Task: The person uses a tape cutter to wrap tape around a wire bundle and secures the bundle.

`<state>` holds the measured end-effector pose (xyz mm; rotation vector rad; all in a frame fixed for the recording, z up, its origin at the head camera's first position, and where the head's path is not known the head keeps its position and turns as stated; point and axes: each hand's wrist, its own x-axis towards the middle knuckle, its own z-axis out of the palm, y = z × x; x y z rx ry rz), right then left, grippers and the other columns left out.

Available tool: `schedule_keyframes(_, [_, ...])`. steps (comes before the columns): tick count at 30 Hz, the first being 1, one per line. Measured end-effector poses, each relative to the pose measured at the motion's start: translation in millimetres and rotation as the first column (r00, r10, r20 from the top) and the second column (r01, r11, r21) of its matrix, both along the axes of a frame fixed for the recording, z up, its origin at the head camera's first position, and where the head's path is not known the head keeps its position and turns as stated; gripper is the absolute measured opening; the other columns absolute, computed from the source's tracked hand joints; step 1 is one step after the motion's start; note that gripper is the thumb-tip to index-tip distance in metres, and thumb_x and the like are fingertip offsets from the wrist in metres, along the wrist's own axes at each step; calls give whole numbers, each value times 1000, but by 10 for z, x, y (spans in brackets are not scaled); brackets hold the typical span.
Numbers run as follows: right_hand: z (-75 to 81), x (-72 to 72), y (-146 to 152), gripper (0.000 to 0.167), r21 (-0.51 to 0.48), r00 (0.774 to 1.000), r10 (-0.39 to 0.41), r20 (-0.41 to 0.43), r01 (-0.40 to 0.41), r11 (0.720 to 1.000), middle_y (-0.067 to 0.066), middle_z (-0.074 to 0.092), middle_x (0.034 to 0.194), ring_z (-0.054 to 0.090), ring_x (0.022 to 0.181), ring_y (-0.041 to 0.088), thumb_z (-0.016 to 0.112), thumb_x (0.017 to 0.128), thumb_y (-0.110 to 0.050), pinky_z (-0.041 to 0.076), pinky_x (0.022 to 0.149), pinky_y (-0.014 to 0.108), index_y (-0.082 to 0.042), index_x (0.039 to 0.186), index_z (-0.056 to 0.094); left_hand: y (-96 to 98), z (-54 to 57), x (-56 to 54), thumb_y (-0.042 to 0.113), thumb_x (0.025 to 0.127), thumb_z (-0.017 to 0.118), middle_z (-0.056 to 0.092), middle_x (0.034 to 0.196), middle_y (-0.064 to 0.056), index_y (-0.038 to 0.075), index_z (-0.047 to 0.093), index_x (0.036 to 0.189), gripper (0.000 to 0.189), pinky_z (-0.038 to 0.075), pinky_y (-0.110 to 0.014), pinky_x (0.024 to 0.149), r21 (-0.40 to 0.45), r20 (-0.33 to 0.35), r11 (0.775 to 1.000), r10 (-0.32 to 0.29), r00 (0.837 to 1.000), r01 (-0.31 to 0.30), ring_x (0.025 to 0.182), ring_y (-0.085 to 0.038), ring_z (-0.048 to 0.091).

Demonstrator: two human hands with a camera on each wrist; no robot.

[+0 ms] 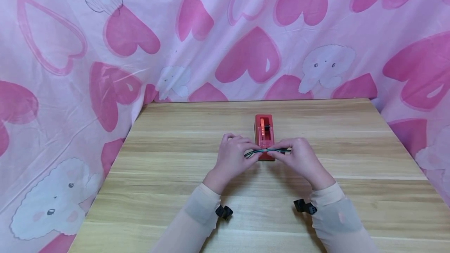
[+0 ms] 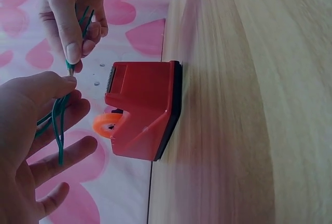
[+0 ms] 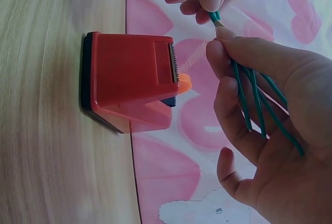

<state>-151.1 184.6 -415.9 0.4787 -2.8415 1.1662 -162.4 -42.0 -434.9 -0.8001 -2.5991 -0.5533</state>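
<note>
A bundle of thin green wires (image 1: 250, 153) is stretched level between both hands, over the front end of a red tape dispenser (image 1: 266, 143). My left hand (image 1: 233, 155) pinches the bundle near its middle between thumb and forefinger, its other fingers spread in the left wrist view. From the other side, my right hand (image 1: 304, 161) pinches it the same way, thumb close to the left thumb. Between the fingertips shows a short tan section (image 3: 220, 25) of the bundle. Loose ends of the green wires (image 3: 255, 97) fan out across the right palm. Others hang past the left fingers.
An orange tape roll (image 2: 105, 124) sits in the dispenser, whose toothed cutter (image 3: 174, 62) faces the hands. The dispenser stands on a wood-grain table (image 1: 197, 128). A pink heart-patterned cloth (image 1: 197, 57) hangs behind it and at both sides. Black wrist-worn pieces (image 1: 224, 212) sit at both sleeves.
</note>
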Motion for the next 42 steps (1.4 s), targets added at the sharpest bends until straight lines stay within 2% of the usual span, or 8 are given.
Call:
schedule_keyframes(6, [-5,-4,10,14,-2,1000,14,-24,-14,1000,3,81,97,65,70,11,84,88,-23,51,57,24,-18,100,85,12,-3,-11,44,93,75,78,97,15,33,83,101,16,42,-43,102,-3,41,1000,3,999,-3,95,-4,68])
schedule_keyframes(11, [10,-4,12,13,9,999,14,-42,-14,1000,-2,81,95,66,75,11,86,86,-24,52,62,25,-21,99,85,22,-4,-15,44,93,75,77,96,16,33,83,101,15,42,-42,103,-6,85,1000,9,996,-8,94,-4,66])
schedule_keyframes(15, [7,-9,20,14,1,1000,10,-27,-10,1000,-3,81,95,67,76,12,86,86,-26,52,64,25,-22,99,84,33,10,-18,43,92,77,78,96,15,32,83,101,15,41,-41,103,-16,102,1000,7,995,-6,95,-5,66])
schedule_keyframes(23, [-3,-1,20,19,-25,999,-21,48,22,999,-2,80,101,67,84,15,85,87,-32,55,73,28,-22,103,83,35,24,-12,40,91,79,79,97,13,30,84,100,13,42,-41,104,-9,88,1000,-3,996,4,99,-7,67])
schedule_keyframes(28, [-9,0,30,22,-46,996,-18,93,22,999,-2,80,103,67,86,16,84,88,-36,56,79,34,-22,105,82,39,17,-12,40,91,79,79,98,13,29,84,99,14,42,-40,104,-11,73,1000,-8,997,9,100,-7,67])
schedule_keyframes(34, [-35,-10,56,25,-62,992,-7,128,15,998,-1,79,109,69,100,19,79,91,-41,53,88,42,-23,108,81,40,12,-8,37,90,81,79,98,12,28,83,97,11,42,-42,105,4,53,1000,-16,998,16,101,-8,67])
schedule_keyframes(42, [-64,-27,76,24,-62,991,9,134,-1,998,0,79,111,67,101,19,79,91,-39,51,84,37,-23,108,81,38,10,-7,34,90,82,79,96,13,27,83,94,8,42,-41,106,14,-1,999,-39,999,39,100,-8,67])
